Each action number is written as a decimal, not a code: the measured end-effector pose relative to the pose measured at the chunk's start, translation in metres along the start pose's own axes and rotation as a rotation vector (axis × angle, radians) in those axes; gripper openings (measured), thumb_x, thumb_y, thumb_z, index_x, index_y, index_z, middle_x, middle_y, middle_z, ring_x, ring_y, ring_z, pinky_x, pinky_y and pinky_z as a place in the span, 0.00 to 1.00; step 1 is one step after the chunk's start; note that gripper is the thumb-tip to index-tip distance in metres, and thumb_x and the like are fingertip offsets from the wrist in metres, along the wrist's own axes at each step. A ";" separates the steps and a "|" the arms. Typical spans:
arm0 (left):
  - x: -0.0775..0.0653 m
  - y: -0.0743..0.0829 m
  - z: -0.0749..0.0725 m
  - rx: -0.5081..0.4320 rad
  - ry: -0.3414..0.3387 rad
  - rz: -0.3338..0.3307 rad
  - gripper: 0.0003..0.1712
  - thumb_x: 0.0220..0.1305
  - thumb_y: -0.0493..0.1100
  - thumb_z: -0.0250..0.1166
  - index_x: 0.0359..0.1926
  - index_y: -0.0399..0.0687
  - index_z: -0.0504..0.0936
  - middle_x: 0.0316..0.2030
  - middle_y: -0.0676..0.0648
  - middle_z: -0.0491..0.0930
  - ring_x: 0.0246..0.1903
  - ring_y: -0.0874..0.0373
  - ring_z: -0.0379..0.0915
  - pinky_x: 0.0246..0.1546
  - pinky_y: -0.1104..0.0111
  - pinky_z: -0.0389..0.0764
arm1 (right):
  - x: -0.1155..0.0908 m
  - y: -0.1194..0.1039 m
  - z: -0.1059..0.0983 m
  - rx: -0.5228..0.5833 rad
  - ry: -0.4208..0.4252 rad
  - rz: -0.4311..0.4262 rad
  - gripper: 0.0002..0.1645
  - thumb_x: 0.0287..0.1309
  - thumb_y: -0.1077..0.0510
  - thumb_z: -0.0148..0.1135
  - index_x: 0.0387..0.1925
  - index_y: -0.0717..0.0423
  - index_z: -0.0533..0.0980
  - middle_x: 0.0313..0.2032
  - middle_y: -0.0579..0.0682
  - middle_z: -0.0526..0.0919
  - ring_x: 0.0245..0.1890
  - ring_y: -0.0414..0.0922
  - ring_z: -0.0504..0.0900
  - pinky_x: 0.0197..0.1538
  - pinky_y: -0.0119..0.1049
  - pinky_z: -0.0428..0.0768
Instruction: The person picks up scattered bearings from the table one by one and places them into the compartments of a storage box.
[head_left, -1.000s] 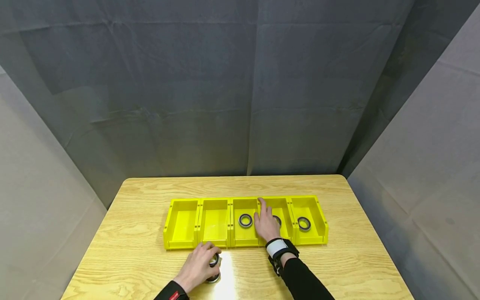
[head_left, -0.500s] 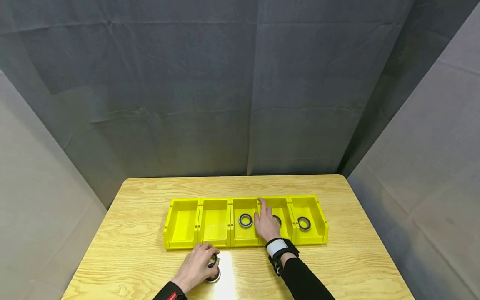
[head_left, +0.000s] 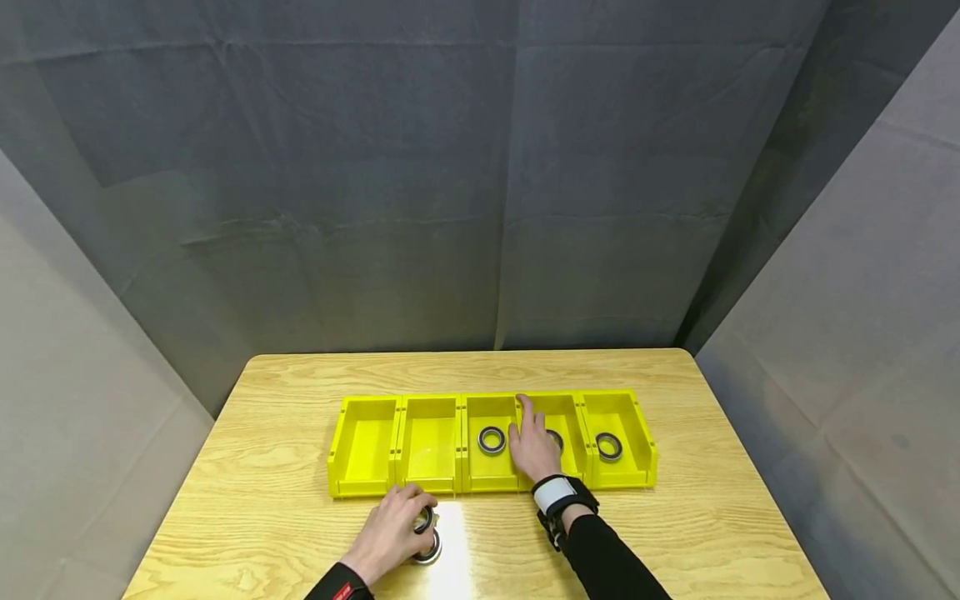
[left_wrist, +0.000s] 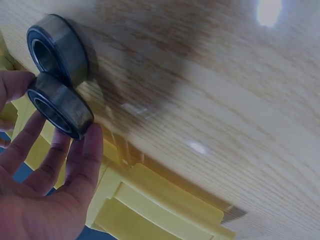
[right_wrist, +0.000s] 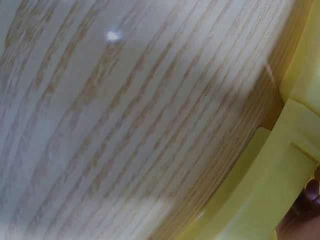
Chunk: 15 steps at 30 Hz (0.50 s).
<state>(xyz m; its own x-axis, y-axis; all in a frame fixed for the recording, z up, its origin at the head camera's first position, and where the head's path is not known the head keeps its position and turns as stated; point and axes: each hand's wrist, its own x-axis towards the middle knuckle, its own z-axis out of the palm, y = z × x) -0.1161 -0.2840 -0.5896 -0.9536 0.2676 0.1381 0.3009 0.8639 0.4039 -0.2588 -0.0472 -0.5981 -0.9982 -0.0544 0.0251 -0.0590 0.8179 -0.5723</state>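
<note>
My left hand (head_left: 392, 529) pinches a ball bearing (left_wrist: 67, 107) between thumb and fingertips, just in front of the bins. The held bearing is tilted and appears to touch a second bearing (left_wrist: 62, 47) on the table, partly covered by the hand in the head view. My right hand (head_left: 536, 450) lies over the divider between the third and fourth yellow bins, index finger extended. Beside it a bearing (head_left: 556, 439) in the fourth bin is partly hidden. In the right wrist view only a bit of that hand shows, behind a yellow bin wall (right_wrist: 265, 180).
Several joined yellow bins (head_left: 491, 486) stand in a row across the wooden table (head_left: 285, 467). One bearing (head_left: 491, 441) lies in the third bin from the left, another (head_left: 609, 447) in the rightmost. Grey cloth (head_left: 375, 208) hangs behind and at both sides.
My left hand has shifted slightly left with the held bearing, while the bearing on the table hardly moved. The right hand stays in place.
</note>
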 end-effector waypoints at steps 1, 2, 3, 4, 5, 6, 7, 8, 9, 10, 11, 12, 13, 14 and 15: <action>0.000 0.000 0.000 -0.001 0.000 0.000 0.21 0.45 0.44 0.73 0.45 0.47 0.86 0.40 0.52 0.82 0.38 0.60 0.71 0.34 0.68 0.76 | 0.000 0.000 0.000 0.001 0.000 0.001 0.32 0.73 0.52 0.52 0.74 0.42 0.55 0.47 0.65 0.75 0.16 0.49 0.66 0.19 0.39 0.62; 0.000 0.000 0.000 -0.002 -0.001 0.000 0.21 0.45 0.44 0.73 0.45 0.48 0.86 0.40 0.52 0.82 0.38 0.60 0.71 0.34 0.68 0.76 | 0.000 0.000 0.000 0.003 0.000 0.001 0.32 0.73 0.52 0.52 0.74 0.42 0.56 0.47 0.65 0.75 0.16 0.49 0.66 0.19 0.39 0.62; 0.000 0.000 0.000 -0.002 -0.001 -0.002 0.21 0.45 0.44 0.73 0.44 0.48 0.86 0.40 0.52 0.82 0.38 0.60 0.71 0.34 0.68 0.76 | 0.000 0.000 0.000 0.005 0.000 0.001 0.32 0.73 0.52 0.52 0.74 0.42 0.56 0.47 0.65 0.75 0.16 0.49 0.66 0.19 0.39 0.62; 0.000 0.000 0.000 -0.004 -0.002 -0.004 0.21 0.46 0.44 0.73 0.44 0.48 0.86 0.40 0.52 0.82 0.38 0.59 0.71 0.34 0.68 0.76 | 0.000 0.000 0.000 0.007 -0.001 0.001 0.32 0.73 0.52 0.52 0.74 0.42 0.55 0.47 0.65 0.75 0.16 0.49 0.66 0.19 0.39 0.62; 0.000 -0.001 0.000 -0.003 -0.001 -0.006 0.20 0.46 0.44 0.73 0.44 0.48 0.86 0.40 0.52 0.82 0.38 0.59 0.72 0.34 0.68 0.76 | 0.000 0.000 0.000 0.008 -0.001 0.002 0.32 0.73 0.52 0.52 0.74 0.42 0.55 0.47 0.65 0.75 0.16 0.49 0.66 0.19 0.39 0.62; 0.000 -0.001 0.000 -0.002 0.000 -0.009 0.20 0.46 0.44 0.73 0.44 0.48 0.86 0.40 0.51 0.82 0.38 0.59 0.72 0.34 0.68 0.76 | 0.000 0.000 0.000 0.010 -0.001 0.002 0.32 0.73 0.52 0.52 0.74 0.42 0.55 0.48 0.65 0.75 0.16 0.49 0.66 0.19 0.39 0.62; 0.000 -0.001 0.000 -0.001 -0.001 -0.011 0.20 0.46 0.44 0.73 0.44 0.48 0.86 0.40 0.51 0.82 0.38 0.59 0.72 0.34 0.68 0.76 | 0.000 0.000 0.000 0.010 0.000 0.002 0.32 0.73 0.52 0.52 0.74 0.42 0.55 0.48 0.65 0.75 0.16 0.49 0.67 0.19 0.39 0.62; 0.000 -0.002 0.000 -0.002 -0.001 -0.012 0.20 0.46 0.44 0.73 0.44 0.48 0.86 0.40 0.51 0.82 0.37 0.59 0.72 0.34 0.68 0.76 | 0.000 0.000 0.000 0.008 0.000 0.003 0.32 0.73 0.52 0.52 0.74 0.42 0.55 0.48 0.65 0.75 0.16 0.49 0.67 0.19 0.39 0.62; 0.000 -0.002 0.000 -0.002 -0.002 -0.013 0.20 0.45 0.44 0.73 0.44 0.48 0.86 0.40 0.51 0.83 0.37 0.59 0.72 0.34 0.68 0.75 | 0.000 0.000 0.000 0.007 0.000 0.003 0.33 0.73 0.52 0.52 0.74 0.42 0.55 0.48 0.64 0.75 0.16 0.49 0.67 0.19 0.39 0.62; 0.000 -0.002 0.000 -0.002 -0.003 -0.013 0.20 0.45 0.44 0.73 0.44 0.48 0.86 0.40 0.51 0.83 0.37 0.59 0.72 0.34 0.68 0.75 | 0.000 0.000 0.000 0.007 0.001 0.004 0.33 0.73 0.52 0.52 0.74 0.42 0.55 0.48 0.64 0.75 0.17 0.50 0.67 0.19 0.39 0.62; 0.001 -0.003 0.000 -0.001 -0.002 -0.013 0.20 0.45 0.44 0.73 0.44 0.48 0.87 0.39 0.51 0.83 0.37 0.59 0.72 0.33 0.69 0.74 | 0.000 0.000 0.000 0.009 0.002 0.005 0.32 0.73 0.52 0.52 0.74 0.42 0.56 0.47 0.64 0.75 0.17 0.50 0.67 0.19 0.39 0.62; 0.001 -0.003 -0.001 -0.002 -0.003 -0.012 0.20 0.45 0.44 0.73 0.44 0.48 0.87 0.39 0.51 0.83 0.37 0.59 0.72 0.33 0.69 0.74 | 0.000 0.000 0.000 0.009 0.002 0.006 0.32 0.73 0.52 0.52 0.74 0.42 0.56 0.47 0.64 0.75 0.17 0.50 0.67 0.19 0.39 0.62; 0.001 -0.003 -0.001 -0.003 -0.004 -0.011 0.20 0.45 0.44 0.73 0.43 0.48 0.87 0.39 0.52 0.83 0.37 0.60 0.71 0.33 0.69 0.74 | 0.000 0.000 0.000 0.009 0.002 0.007 0.32 0.73 0.52 0.52 0.74 0.42 0.56 0.47 0.64 0.75 0.17 0.50 0.67 0.20 0.39 0.62; 0.001 -0.003 -0.001 -0.004 -0.004 -0.011 0.20 0.45 0.44 0.73 0.43 0.48 0.87 0.39 0.52 0.82 0.36 0.60 0.71 0.33 0.69 0.73 | 0.000 0.000 0.000 0.009 0.000 0.007 0.32 0.73 0.52 0.52 0.74 0.42 0.56 0.47 0.64 0.75 0.17 0.50 0.66 0.20 0.39 0.62; 0.000 -0.003 -0.001 -0.004 -0.004 -0.010 0.20 0.45 0.44 0.73 0.43 0.48 0.87 0.39 0.52 0.82 0.36 0.60 0.71 0.33 0.69 0.73 | -0.001 0.000 0.000 0.010 -0.002 0.008 0.33 0.73 0.52 0.52 0.74 0.42 0.55 0.48 0.64 0.75 0.16 0.50 0.66 0.19 0.39 0.62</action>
<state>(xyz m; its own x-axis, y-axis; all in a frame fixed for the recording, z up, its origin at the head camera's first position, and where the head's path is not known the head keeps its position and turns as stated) -0.1174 -0.2869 -0.5903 -0.9567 0.2605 0.1301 0.2911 0.8651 0.4085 -0.2581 -0.0472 -0.5980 -0.9986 -0.0488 0.0192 -0.0508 0.8128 -0.5804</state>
